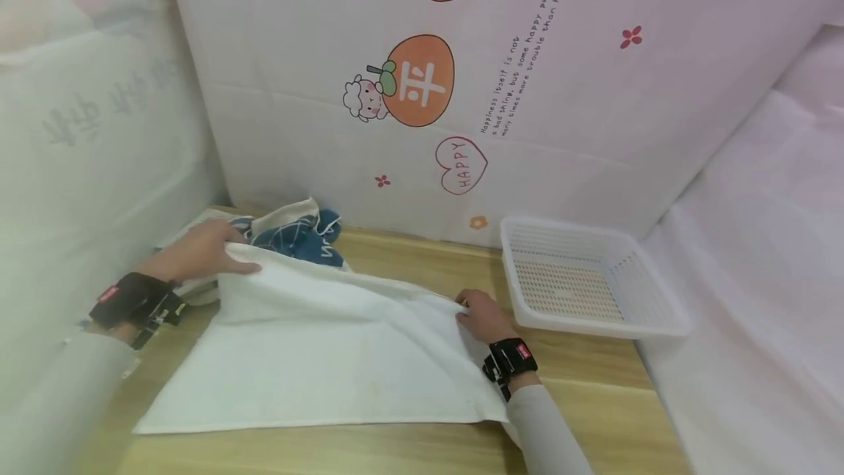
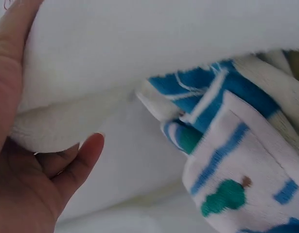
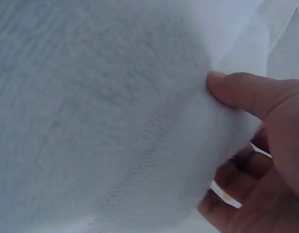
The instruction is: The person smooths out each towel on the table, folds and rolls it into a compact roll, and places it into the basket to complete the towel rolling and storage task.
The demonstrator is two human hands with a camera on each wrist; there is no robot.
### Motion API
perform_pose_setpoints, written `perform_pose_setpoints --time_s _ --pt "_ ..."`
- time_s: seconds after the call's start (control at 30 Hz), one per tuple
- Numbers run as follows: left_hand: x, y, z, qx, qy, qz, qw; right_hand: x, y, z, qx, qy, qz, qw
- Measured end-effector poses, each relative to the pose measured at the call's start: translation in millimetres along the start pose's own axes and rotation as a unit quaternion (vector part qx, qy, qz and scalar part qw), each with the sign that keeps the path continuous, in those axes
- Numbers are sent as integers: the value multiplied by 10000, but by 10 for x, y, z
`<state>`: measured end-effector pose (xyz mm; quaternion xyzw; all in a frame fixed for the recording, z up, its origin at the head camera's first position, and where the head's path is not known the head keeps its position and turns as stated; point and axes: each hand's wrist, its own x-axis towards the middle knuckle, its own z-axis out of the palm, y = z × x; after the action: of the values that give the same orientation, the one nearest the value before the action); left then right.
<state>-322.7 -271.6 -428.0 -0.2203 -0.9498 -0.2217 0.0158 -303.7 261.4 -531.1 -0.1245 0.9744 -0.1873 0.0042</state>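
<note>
A large white cloth (image 1: 316, 365) is found between and below the two hands, and its far edge is held by both of them. By the left hand (image 1: 201, 249), the corner part of this edge is pinched: the thumb is closed toward the curled fingers, with only the cloth between them. By the right hand (image 1: 486, 316), the edge is gripped in a similar way, with the thumb laid on the upper face and the fingers bent underneath.

As for the progress, the cloth can be judged as partly arranged. Its near part is spread quite flat on the bench (image 1: 613, 365), nearer to the body than both hands, and the near edge is lying almost straight. The far part is raised, and soft wrinkles are formed between the hands, so the laying down and smoothing of this part seems not yet done. Whether one layer or two is held cannot be told.

Just beyond the left hand, and partly covered by it, a loose heap of patterned cloths (image 1: 297, 240) is seen; these appear not to be arranged. Beyond the right hand and to its right, a white plastic basket (image 1: 596, 326) is placed, apart from the held cloth.
</note>
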Motion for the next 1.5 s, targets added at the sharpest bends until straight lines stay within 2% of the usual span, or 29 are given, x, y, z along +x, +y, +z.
perform_pose_setpoints --time_s 0.1,0.2,0.27,0.37,0.43,0.5,0.6,0.7,0.77,0.8,0.93,1.03,1.2,1.33,1.43,1.5 --pt "-76 -100 22 105 -24 16 9999 -31 24 -17 124 507 19 9986" --pt "-164 -204 65 73 -164 -116 9998 -86 31 -62 123 985 28 9951" --pt "-210 -260 103 66 -92 33 9999 -132 42 -72 -60 1115 -168 9936" --pt "-272 -263 126 71 334 180 9993 -236 54 -66 -95 748 -525 9958" --pt "-297 -217 95 49 764 179 9969 -308 47 -62 184 354 -675 9969" --pt "-315 -141 11 -18 1146 83 9934 -376 25 -68 584 26 -624 9963" --pt "-299 -60 -186 -121 1597 -81 9871 -436 -22 -119 942 -45 -335 9950" --pt "-250 -49 -393 -107 1718 -277 9847 -456 -38 -185 1069 111 -141 9941" --pt "-204 -104 -481 -150 1613 -464 9857 -453 -42 -244 1059 199 -44 9942" --pt "-171 -150 -502 -149 1570 -442 9865 -442 -36 -268 1045 216 -1 9943" --pt "-44 -342 -487 -258 1023 -467 9933 -390 -36 -352 1094 84 199 9938" --pt "-26 -444 -389 -114 455 -513 9976 -350 -53 -371 1157 24 180 9931" --pt "-107 -696 -49 316 -309 -322 9985 -310 -94 -394 710 4 -225 9972" --pt "-162 -911 167 372 -408 -173 9983 -259 -152 -493 272 112 -425 9987" --pt "-172 -947 199 603 -224 -152 9978 -182 -188 -578 42 158 -254 9995" --pt "-176 -912 160 717 -78 -231 9971 -112 -202 -622 -103 203 -87 9997"
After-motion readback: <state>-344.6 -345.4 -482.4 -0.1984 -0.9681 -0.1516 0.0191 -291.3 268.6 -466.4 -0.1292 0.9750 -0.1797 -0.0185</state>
